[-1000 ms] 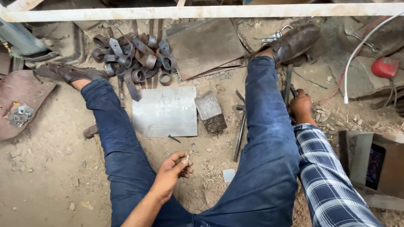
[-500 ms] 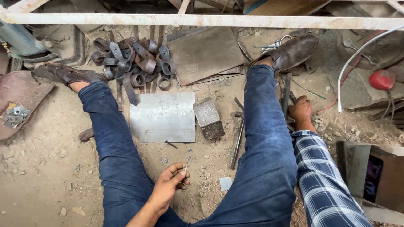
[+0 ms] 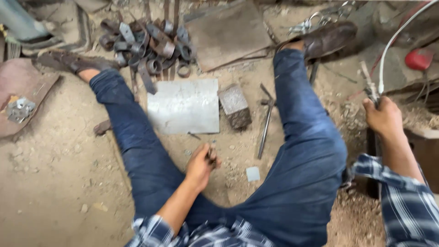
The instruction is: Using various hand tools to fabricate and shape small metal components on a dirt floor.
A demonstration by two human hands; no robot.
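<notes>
Dirt floor [image 3: 55, 183] lay cluttered; the left hand [image 3: 201, 162] pinched a small metal piece, the right hand [image 3: 384, 116] clutched a welding holder [image 3: 370, 89], whose cable [image 3: 398, 41] could snag.

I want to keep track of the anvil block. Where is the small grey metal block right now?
In the head view, the grey metal block sits on the dirt between the person's legs, right beside the flat metal sheet, with a thin rod on its other side.

Single head view — looks steeply down, close, over legs [image 3: 292, 151] onto dirt floor [image 3: 55, 183].
</notes>
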